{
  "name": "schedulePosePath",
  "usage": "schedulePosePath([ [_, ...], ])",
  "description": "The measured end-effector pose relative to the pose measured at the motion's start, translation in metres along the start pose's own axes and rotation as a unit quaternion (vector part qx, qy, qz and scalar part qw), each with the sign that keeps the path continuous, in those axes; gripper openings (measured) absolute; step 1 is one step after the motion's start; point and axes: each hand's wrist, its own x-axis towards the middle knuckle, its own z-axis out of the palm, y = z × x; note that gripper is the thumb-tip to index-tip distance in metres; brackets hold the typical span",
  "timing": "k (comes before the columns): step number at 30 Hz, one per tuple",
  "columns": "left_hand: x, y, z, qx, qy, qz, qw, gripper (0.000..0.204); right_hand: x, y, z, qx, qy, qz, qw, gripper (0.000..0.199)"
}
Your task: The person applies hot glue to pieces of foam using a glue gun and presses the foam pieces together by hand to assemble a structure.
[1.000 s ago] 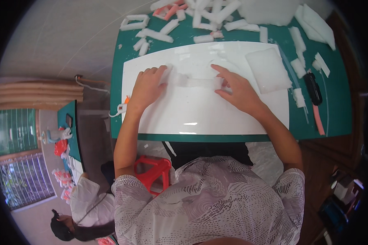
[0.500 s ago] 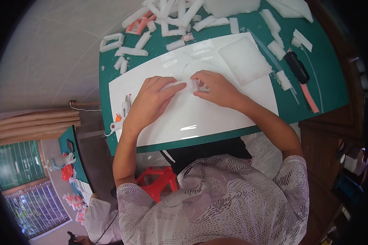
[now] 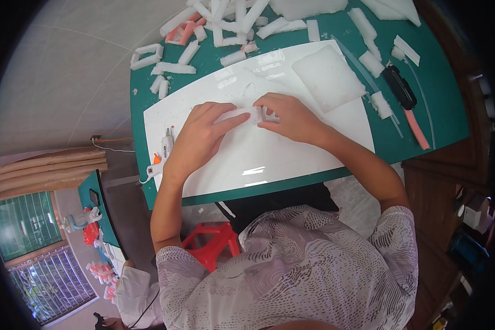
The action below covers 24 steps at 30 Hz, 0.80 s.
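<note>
Over the white board (image 3: 258, 151), both hands are closed around white foam strips (image 3: 255, 115). My left hand (image 3: 204, 131) holds a strip lengthwise between thumb and fingers, with part of it showing along the index finger. My right hand (image 3: 290, 117) pinches the short end piece between thumb and fingertips, where it meets the left strip. Whether the two pieces are joined or only pressed together I cannot tell. A flat, roughly square foam sheet (image 3: 329, 78) lies on the board beyond my right hand.
At the board's left edge lies a glue gun (image 3: 166, 145). Loose foam strips (image 3: 173, 68) and foam frames (image 3: 147, 56) cover the green table's (image 3: 139, 118) far side. A black-and-pink tool (image 3: 400, 88) and clear sticks (image 3: 388, 110) lie right. A red stool (image 3: 212, 245) stands below; another person (image 3: 135, 294) sits lower left.
Both hands keep nearly the same place, and the foam between them shows slightly more. The whole view has shifted a little.
</note>
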Motion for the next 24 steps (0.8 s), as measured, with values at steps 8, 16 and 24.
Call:
schedulePosePath([
  [8, -0.0026, -0.0007, 0.0016, -0.028, 0.004, -0.003, 1.0, 0.054, -0.0001, -0.0013, -0.0002, -0.002, -0.011, 0.013, 1.0, 0.037],
  [16, 0.0016, -0.0012, 0.0002, -0.009, 0.006, 0.007, 1.0, 0.054, 0.0001, -0.0029, -0.0018, 0.005, -0.009, 0.017, 1.0, 0.039],
  [24, 0.0011, 0.0025, 0.0009, 0.01, 0.012, -0.002, 1.0, 0.051, 0.0003, -0.0031, -0.0012, 0.012, -0.01, 0.027, 1.0, 0.038],
])
